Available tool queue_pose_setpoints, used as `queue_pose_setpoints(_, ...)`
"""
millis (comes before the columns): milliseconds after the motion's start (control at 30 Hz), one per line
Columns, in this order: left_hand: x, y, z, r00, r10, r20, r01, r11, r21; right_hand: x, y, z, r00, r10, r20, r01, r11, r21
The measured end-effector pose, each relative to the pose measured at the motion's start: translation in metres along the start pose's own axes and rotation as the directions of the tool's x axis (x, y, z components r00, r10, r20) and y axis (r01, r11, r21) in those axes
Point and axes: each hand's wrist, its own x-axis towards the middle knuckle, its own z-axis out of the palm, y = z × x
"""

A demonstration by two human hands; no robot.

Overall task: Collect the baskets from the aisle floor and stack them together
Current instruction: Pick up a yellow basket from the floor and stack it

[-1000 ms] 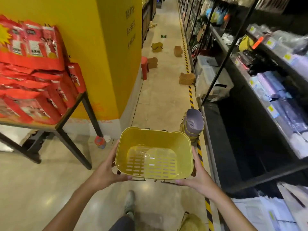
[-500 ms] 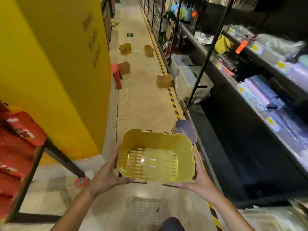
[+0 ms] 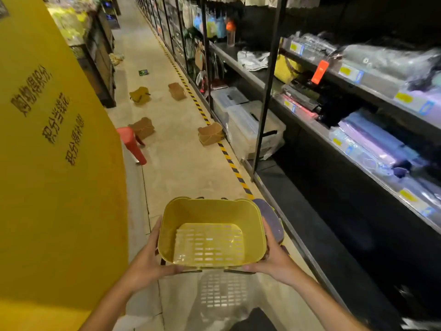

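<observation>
1. One yellow basket (image 3: 211,232) is held above the floor (image 3: 176,163), opening up, between two hands
2. Left hand (image 3: 149,265) grips the basket's left wall, thumb curled along the near bottom edge; right hand (image 3: 274,259) grips the right wall the same way. Both sets of fingers are clenched on the basket
3. One purple basket (image 3: 270,218) shows just behind the yellow basket's right side, partly hidden; whether more lie under it cannot be told
4. One yellow pillar (image 3: 52,163) with printed characters fills the left side
5. One red stool (image 3: 132,143) stands at the pillar's far corner
6. Four brown baskets lie on the floor further off: one (image 3: 142,127) just beside the stool, one (image 3: 210,133) on the striped line (image 3: 235,169) near the right shelving (image 3: 334,130), and two far ones, left (image 3: 140,95) and right (image 3: 177,91)
7. Two clear lidded bins (image 3: 253,125) sit under the shelving, next to the second brown basket
</observation>
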Motion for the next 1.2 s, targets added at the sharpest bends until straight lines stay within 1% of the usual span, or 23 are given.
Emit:
queue_pose_setpoints(100, 0.065, 0.019, -0.018, 0.999, 0.027, 0.038, -0.029, 0.998, 0.054, 0.05, -0.01, -0.021, 1.0, -0.011, -0.028, 0.012, 0.999, 0.032)
queue_pose_setpoints(167, 0.104, 0.027, -0.017, 0.996, 0.03, 0.086, -0.036, 0.997, 0.068, 0.07, -0.009, -0.035, 0.997, 0.014, -0.078, -0.011, 0.999, 0.049)
queue_pose_setpoints(267, 0.164, 0.031, -0.004, 0.978, 0.049, 0.204, -0.063, 0.996, 0.061, 0.086, 0.006, -0.058, 0.988, 0.035, -0.15, -0.023, 0.996, 0.086)
queue_pose_setpoints(333, 0.206, 0.033, 0.009, 0.954, 0.035, 0.299, -0.053, 0.997, 0.053, 0.096, 0.016, -0.073, 0.97, 0.115, -0.214, -0.088, 0.987, 0.134)
queue_pose_setpoints(433, 0.272, 0.037, 0.028, 0.9, 0.024, 0.435, -0.058, 0.996, 0.064, 0.112, 0.029, -0.093, 0.919, 0.212, -0.332, -0.137, 0.962, 0.236)
queue_pose_setpoints(500, 0.319, 0.04, 0.041, 0.858, 0.022, 0.513, -0.073, 0.994, 0.08, 0.125, 0.036, -0.099, 0.882, 0.291, -0.37, -0.189, 0.939, 0.288)
queue_pose_setpoints(567, 0.365, 0.043, 0.053, 0.813, 0.003, 0.582, -0.064, 0.994, 0.084, 0.137, 0.046, -0.101, 0.821, 0.345, -0.455, -0.223, 0.928, 0.3)
queue_pose_setpoints(600, 0.387, 0.043, 0.06, 0.788, 0.0, 0.616, -0.071, 0.993, 0.091, 0.143, 0.05, -0.099, 0.793, 0.389, -0.468, -0.252, 0.91, 0.33)
queue_pose_setpoints(667, 0.431, 0.041, 0.074, 0.73, -0.015, 0.683, -0.094, 0.988, 0.123, 0.158, 0.068, -0.096, 0.75, 0.43, -0.502, -0.255, 0.889, 0.38)
queue_pose_setpoints(733, 0.473, 0.033, 0.093, 0.665, -0.072, 0.743, -0.086, 0.981, 0.171, 0.175, 0.09, -0.096, 0.686, 0.513, -0.516, -0.291, 0.843, 0.452)
queue_pose_setpoints(767, 0.492, 0.026, 0.105, 0.639, -0.087, 0.764, -0.097, 0.977, 0.192, 0.186, 0.103, -0.096, 0.657, 0.544, -0.523, -0.302, 0.824, 0.479)
queue_pose_setpoints(833, 0.531, 0.006, 0.133, 0.605, -0.08, 0.792, -0.143, 0.968, 0.207, 0.207, 0.135, -0.099, 0.618, 0.549, -0.562, -0.294, 0.825, 0.482)
queue_pose_setpoints(967, 0.59, -0.038, 0.185, 0.548, -0.1, 0.83, -0.143, 0.967, 0.211, 0.246, 0.201, -0.098, 0.545, 0.594, -0.591, -0.246, 0.788, 0.565)
queue_pose_setpoints(1100, 0.627, -0.081, 0.228, 0.473, -0.068, 0.879, -0.196, 0.964, 0.18, 0.272, 0.263, -0.088, 0.499, 0.627, -0.598, -0.174, 0.749, 0.64)
queue_pose_setpoints(1200, 0.651, -0.115, 0.25, 0.439, -0.095, 0.894, -0.175, 0.966, 0.188, 0.288, 0.302, -0.077, 0.482, 0.641, -0.597, -0.152, 0.732, 0.664)
